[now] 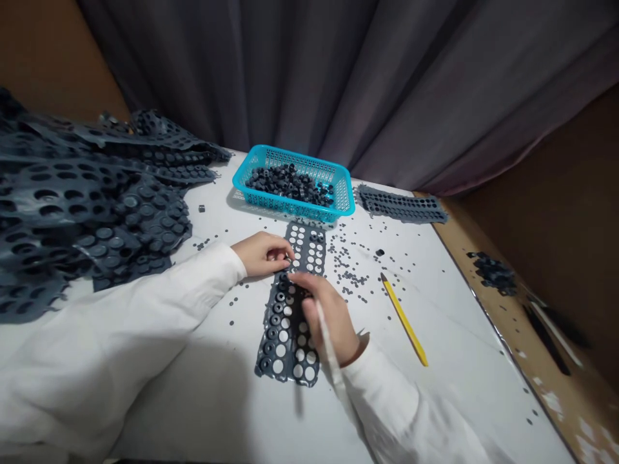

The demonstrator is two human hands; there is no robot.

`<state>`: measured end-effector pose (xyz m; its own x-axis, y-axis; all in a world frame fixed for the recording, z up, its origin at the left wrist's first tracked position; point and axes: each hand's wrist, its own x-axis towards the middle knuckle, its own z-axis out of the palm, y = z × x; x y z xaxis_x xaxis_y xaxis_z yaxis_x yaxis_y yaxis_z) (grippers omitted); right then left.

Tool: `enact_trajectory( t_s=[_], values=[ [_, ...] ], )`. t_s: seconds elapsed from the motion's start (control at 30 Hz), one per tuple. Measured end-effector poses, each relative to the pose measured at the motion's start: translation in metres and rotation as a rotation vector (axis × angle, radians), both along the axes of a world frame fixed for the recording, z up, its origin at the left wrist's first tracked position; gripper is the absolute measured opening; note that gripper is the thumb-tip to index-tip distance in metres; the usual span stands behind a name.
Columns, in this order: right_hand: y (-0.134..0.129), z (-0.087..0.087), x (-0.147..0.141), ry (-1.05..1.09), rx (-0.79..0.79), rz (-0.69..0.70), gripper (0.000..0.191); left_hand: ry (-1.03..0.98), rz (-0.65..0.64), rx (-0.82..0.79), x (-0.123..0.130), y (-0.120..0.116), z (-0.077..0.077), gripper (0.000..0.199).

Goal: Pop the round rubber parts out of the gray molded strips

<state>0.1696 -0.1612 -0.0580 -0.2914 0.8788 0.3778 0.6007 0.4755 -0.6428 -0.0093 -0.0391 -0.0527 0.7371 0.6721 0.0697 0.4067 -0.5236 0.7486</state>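
Note:
A dark rubber sheet [298, 322] lies lengthwise on the white table, with rows of round holes and some ring-shaped rubber pieces still seated along its left side. My left hand [264, 253] rests at the sheet's left edge, thumb and forefinger closed together over it; what lies between them is too small to tell. Over the sheet's right half is my right hand [331, 316], its fingers curled and the forefinger reaching to the left fingertips. A pale narrow strip [325, 332] crosses the right hand and wrist; whether it is held is unclear.
Behind the sheet stands a blue plastic basket [294, 207] containing many small black rubber pieces. A large pile of rubber sheets [97, 193] covers the left side. Another sheet [403, 205] lies at the back right. Small dark discs [351, 278] are scattered near a yellow penlike tool [405, 320].

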Motion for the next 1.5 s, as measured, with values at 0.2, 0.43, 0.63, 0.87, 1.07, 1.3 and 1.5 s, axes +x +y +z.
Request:
enact_trajectory(
  t_s=[0.2,0.43,0.63,0.87,1.07,1.3,1.5],
  values=[
    [0.012,-0.002,0.003,0.395,-0.319,-0.274,0.025,0.060,-0.186,0.018,-0.002,-0.001,0.008,0.016],
    [0.022,-0.005,-0.004,0.432,-0.400,-0.269,0.015,0.103,-0.250,0.064,-0.001,0.000,0.006,0.027],
    [0.021,-0.008,-0.005,0.403,-0.387,-0.243,0.013,0.167,-0.300,0.176,0.001,-0.003,0.012,0.024],
    [0.021,-0.003,-0.008,0.377,-0.391,-0.247,0.013,0.285,-0.347,0.289,0.003,-0.006,0.016,0.022],
    [0.025,0.005,-0.013,0.276,-0.368,-0.246,0.012,0.330,-0.375,0.341,0.007,-0.008,0.018,0.016],
    [0.025,0.006,-0.014,0.263,-0.346,-0.249,0.011,0.267,-0.402,0.428,0.008,-0.013,0.016,0.014],
    [0.023,0.003,-0.014,0.276,-0.334,-0.257,0.013,0.287,-0.365,0.536,0.011,-0.020,0.012,0.018]
  ],
)
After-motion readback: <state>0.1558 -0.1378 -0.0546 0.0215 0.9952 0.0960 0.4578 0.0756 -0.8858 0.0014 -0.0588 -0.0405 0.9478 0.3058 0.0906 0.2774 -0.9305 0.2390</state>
